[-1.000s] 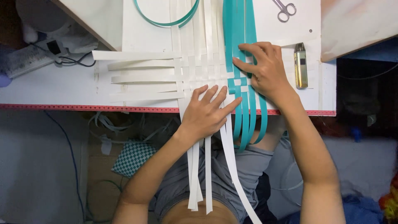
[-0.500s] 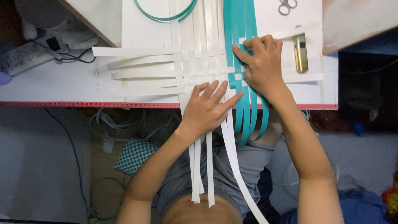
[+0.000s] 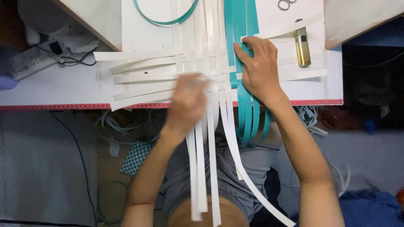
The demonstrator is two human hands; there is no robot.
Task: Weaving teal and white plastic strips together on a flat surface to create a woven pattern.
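- A woven mat of white strips (image 3: 198, 63) lies flat on a white table (image 3: 63, 86), near its front edge.
- The right hand (image 3: 259, 69) presses flat, fingers spread open, on the teal strips (image 3: 240, 25) beside the weave, gripping nothing.
- The left hand (image 3: 189, 103) is motion-blurred over the white strips; whether its fingers pinch one cannot be told.
- The teal strips' long axis runs from the table's far side toward the person, ends hanging over the edge.
- Risk, as a judgement: if the right hand's pressure eases, loose strips could slide and open the weave.
- A brass-coloured clip (image 3: 302, 47) sits to the right.
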